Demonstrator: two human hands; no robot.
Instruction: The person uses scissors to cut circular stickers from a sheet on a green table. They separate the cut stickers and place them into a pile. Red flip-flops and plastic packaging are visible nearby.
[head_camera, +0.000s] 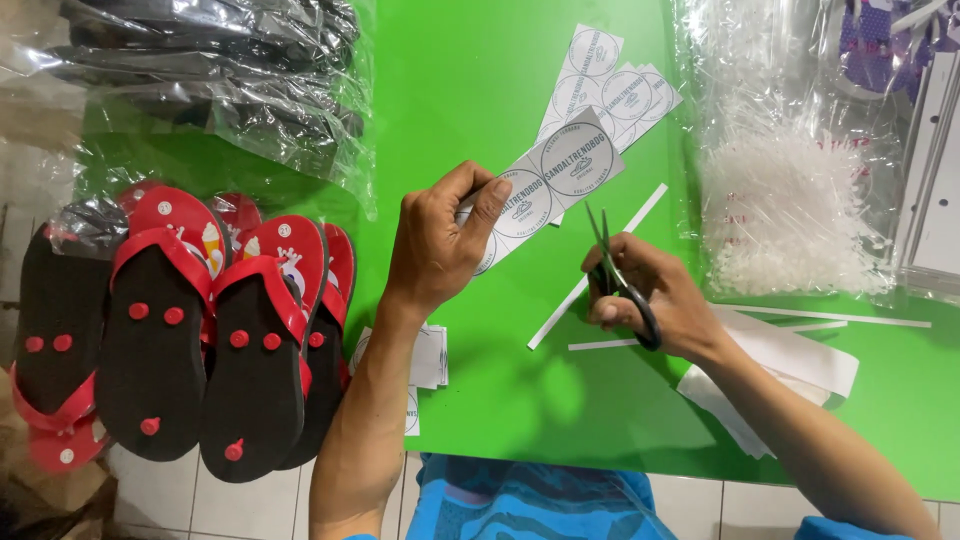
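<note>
Green tabletop over pale tiled floor; sandals at left edge

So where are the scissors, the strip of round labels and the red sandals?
scissors (622, 283), head view, on the black handle and pivot in the right hand.
strip of round labels (560, 178), head view, on the strip's middle.
red sandals (255, 350), head view, on one black sole.

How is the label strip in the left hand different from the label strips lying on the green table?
The strip in the left hand, call it the held strip, is lifted off the green table and pinched at one end; the loose strips lie flat farther back, overlapping one another. The held strip sits close to the scissors in the right hand; the loose strips lie away from both hands. All are white paper with round printed labels in a row.
</note>
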